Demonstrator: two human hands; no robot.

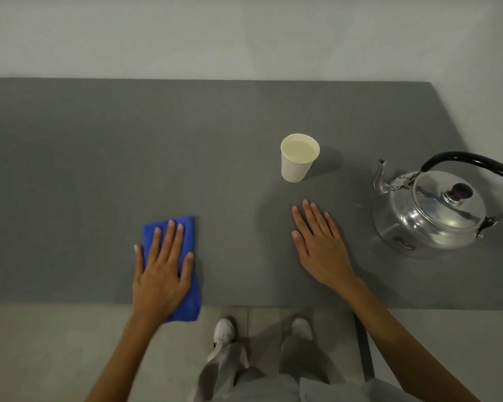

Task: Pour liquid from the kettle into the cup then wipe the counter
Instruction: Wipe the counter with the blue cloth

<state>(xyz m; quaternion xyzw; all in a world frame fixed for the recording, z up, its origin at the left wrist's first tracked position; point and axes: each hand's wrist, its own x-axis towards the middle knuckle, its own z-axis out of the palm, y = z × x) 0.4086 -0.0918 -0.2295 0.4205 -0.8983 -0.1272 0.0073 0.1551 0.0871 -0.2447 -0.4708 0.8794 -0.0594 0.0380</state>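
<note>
**Desk inspection: cloth under left hand, cup filled**

The left hand [161,274] lies flat, fingers spread, pressing a folded blue cloth [186,285] onto the grey desk [84,169]; the cloth's near end overhangs the front edge. The right hand [320,245] rests palm-down on the bare surface, fingers extended, grasping nothing. A white paper cup [298,159] stands upright beyond the right hand, holding pale liquid close to the rim. The metal kettle [430,210], lid on, black handle raised, stands at the desk's right end, spout toward the cup, apart from it.
</note>
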